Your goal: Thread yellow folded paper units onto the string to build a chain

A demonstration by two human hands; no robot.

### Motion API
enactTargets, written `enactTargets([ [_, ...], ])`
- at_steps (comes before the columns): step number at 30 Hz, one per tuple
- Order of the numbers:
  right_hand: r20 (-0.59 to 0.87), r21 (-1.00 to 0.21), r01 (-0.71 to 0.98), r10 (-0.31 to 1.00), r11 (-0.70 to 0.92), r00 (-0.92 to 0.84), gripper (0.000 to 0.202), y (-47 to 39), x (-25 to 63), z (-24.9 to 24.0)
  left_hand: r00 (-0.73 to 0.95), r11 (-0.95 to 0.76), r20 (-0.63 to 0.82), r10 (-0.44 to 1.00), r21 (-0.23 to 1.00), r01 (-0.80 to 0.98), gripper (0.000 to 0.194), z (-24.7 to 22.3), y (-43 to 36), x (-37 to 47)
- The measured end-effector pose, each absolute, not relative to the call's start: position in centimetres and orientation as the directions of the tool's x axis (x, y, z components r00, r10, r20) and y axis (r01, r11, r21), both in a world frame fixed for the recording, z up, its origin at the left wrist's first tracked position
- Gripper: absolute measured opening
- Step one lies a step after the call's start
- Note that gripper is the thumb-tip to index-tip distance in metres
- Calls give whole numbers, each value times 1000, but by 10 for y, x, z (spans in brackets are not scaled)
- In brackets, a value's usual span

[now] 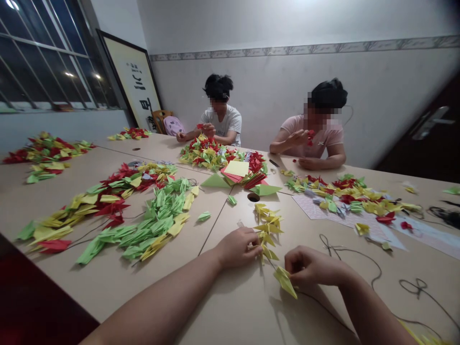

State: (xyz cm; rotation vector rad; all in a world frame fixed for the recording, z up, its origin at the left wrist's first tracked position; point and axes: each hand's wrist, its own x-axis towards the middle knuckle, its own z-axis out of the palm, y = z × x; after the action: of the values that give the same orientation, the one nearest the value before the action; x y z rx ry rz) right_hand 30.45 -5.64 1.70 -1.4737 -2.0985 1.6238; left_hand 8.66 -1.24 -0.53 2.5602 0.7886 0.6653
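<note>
Several yellow folded-paper pieces (268,227) lie threaded in a row on a dark cord (319,306), near the middle of the table. My left hand (240,247) is closed at the near end of this row, its fingertips on the string beside the yellow pieces. Just to the right, my right hand (314,266) pinches a single yellow folded piece (285,281), which is also on the cord. A short stretch of cord shows between the two hands. From my right hand the cord runs on toward the lower right.
Green, yellow and red strings of folded paper (154,225) lie at the left. A mixed pile (208,153) and square sheets (236,168) sit ahead. Two people (224,120) sit across, holding red pieces. Loose cord (373,268) and another pile (359,194) are at the right.
</note>
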Motion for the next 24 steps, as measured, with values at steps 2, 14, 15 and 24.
enactTargets([
  [2,-431,-801,598,712,-18,-555,6,-57,306,20,723,-770,319,613,444,457,16,-6,-12,87],
  [14,-425,-792,609,678,42,-600,4,-59,305,30,672,-696,234,702,422,581,16,-8,-12,89],
  [15,-424,-794,607,679,40,-599,4,-59,304,30,657,-684,235,716,427,592,17,-8,-12,89],
  [24,-294,-809,586,825,55,-483,12,-55,294,14,497,-591,320,807,443,674,15,-9,-8,90],
])
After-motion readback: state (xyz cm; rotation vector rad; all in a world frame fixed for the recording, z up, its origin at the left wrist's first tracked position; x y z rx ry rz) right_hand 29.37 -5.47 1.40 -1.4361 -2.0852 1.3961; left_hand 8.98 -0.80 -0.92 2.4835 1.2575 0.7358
